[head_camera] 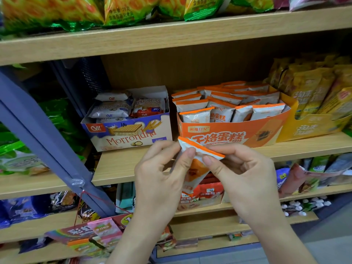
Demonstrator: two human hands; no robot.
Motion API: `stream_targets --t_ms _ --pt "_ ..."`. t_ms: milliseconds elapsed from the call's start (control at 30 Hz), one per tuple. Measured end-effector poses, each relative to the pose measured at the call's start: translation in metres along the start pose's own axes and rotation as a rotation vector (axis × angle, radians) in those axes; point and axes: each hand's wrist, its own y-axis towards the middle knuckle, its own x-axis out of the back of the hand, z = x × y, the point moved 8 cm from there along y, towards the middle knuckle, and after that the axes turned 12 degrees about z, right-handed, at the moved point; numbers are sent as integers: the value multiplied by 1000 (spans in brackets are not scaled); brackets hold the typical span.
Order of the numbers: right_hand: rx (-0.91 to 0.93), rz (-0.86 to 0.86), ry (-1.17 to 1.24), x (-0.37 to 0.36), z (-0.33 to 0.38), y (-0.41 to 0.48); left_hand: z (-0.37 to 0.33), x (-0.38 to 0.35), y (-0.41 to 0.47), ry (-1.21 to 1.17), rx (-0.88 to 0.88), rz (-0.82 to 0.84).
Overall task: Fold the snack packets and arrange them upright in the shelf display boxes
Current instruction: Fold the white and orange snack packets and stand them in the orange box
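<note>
Orange-edged packet [198,161] between both hands

The packet [198,159] being pinched is white with a bright orange strip along the top edge and an orange patch lower down, same look as the packets [228,105] standing in the orange box [228,133], which has big white lettering on the front. Next to it the wafer box [131,133] is cream and blue-purple with red script, a wafer picture and gold wheat, and the yellow box [312,126] on the other side holds yellow packs. Shelves [171,35] are pale wood grain, the post [47,141] is dull blue, and the bags [57,12] up top are yellow-orange with green edges.
</note>
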Motion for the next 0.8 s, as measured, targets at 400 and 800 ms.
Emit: stream_targets --t_ms 400,800 --pt "49 294 4 -24 0 7 32 -4 -6 -739 293 -116" --pt "378 48 -659 -15 22 0 26 17 3 -438 212 -151"
